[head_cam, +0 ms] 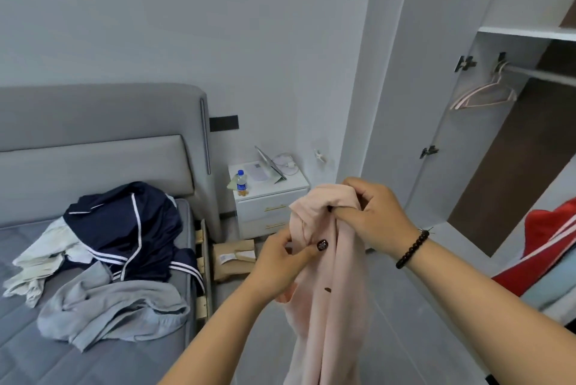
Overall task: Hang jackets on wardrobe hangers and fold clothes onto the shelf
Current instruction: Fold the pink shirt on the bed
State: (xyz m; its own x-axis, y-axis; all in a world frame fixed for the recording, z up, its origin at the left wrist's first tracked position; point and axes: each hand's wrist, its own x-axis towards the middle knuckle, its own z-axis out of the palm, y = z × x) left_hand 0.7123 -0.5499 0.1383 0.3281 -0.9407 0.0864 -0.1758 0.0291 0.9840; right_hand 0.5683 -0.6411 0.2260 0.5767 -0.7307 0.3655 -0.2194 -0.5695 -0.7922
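Note:
A pale pink jacket [330, 297] with a dark button hangs in front of me at centre frame. My right hand [374, 213] grips its bunched top edge. My left hand [282, 257] pinches the fabric just below, beside the button. In the open wardrobe at the upper right, a pink hanger [484, 95] dangles from the rail [542, 73]. On the bed [25, 338] at the left lie a navy jacket with white stripes [124, 222], a grey garment [115, 310] and a cream garment [40, 263].
A white nightstand [268, 197] with a bottle and a tablet stands beside the bed. A cardboard parcel [233, 260] lies on the floor below it. Red and light blue clothes [548, 247] sit at the right edge. The wardrobe door [405, 88] stands open.

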